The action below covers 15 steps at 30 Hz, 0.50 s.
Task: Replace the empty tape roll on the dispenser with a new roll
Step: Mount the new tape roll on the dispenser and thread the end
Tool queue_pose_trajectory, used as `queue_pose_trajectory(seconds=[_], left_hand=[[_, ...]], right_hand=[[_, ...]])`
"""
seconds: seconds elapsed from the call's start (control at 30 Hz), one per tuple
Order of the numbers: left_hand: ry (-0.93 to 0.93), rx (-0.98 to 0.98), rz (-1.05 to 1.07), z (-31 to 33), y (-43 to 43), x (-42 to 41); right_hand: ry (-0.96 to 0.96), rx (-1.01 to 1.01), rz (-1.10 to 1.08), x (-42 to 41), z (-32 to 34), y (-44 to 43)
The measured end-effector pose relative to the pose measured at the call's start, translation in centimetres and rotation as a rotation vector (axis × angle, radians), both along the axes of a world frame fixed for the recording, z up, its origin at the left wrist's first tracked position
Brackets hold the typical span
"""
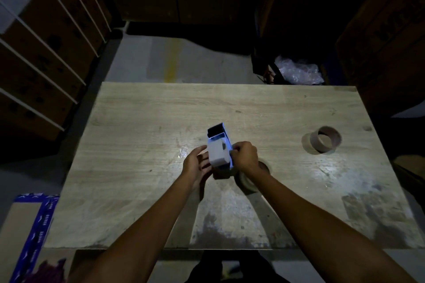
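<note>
a dark bin (261,64) stands on the floor beyond the far right corner of the table, with crumpled clear plastic (299,71) in it. strapped cardboard boxes (46,41) are stacked along the left wall, and more cartons loom in shadow at the back and right. a flat piece of cardboard with blue printed edging (34,225) lies on the floor at the near left.

a pale wooden table (138,122), scuffed and stained along its near edge, fills the middle of the dim room. it stands on a grey concrete floor (142,60) marked with a faded yellow line (171,62). an empty cardboard core (325,139) sits alone toward the table's right side, well apart from the hands.

at the table's centre a person holds the blue and white tape dispenser (217,151) between both hands, its dark end pointing away from the body. whether its near end rests on the wood cannot be told. the left hand (197,163) is spread loosely, palm turned inward, fingers nearly straight and cupping the dispenser's left side. the right hand (245,155) is curled tight, its fingers grasping the dispenser's right edge. a tape roll (245,182) lies flat on the table just beneath the right wrist, partly hidden by it.
</note>
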<state>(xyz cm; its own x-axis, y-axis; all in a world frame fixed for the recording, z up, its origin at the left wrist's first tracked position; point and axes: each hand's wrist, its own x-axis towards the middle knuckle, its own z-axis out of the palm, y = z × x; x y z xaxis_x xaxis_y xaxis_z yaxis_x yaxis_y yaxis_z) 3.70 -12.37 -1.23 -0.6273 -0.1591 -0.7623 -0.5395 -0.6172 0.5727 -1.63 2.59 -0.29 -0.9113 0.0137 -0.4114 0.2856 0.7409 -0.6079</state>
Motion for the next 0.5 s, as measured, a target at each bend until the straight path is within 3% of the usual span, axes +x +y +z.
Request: queue_pose_trajectory(seconds=[0.23,0.5], left_hand=[[0.030,0.167,-0.028,1.3,2.1,-1.7],[0.009,0.091,-0.100,1.3,2.3,-2.9]], right_hand=[[-0.051,-0.220,-0.084,2.0,1.8,0.1],[0.062,-0.222,-0.003,2.2,2.3,1.7]])
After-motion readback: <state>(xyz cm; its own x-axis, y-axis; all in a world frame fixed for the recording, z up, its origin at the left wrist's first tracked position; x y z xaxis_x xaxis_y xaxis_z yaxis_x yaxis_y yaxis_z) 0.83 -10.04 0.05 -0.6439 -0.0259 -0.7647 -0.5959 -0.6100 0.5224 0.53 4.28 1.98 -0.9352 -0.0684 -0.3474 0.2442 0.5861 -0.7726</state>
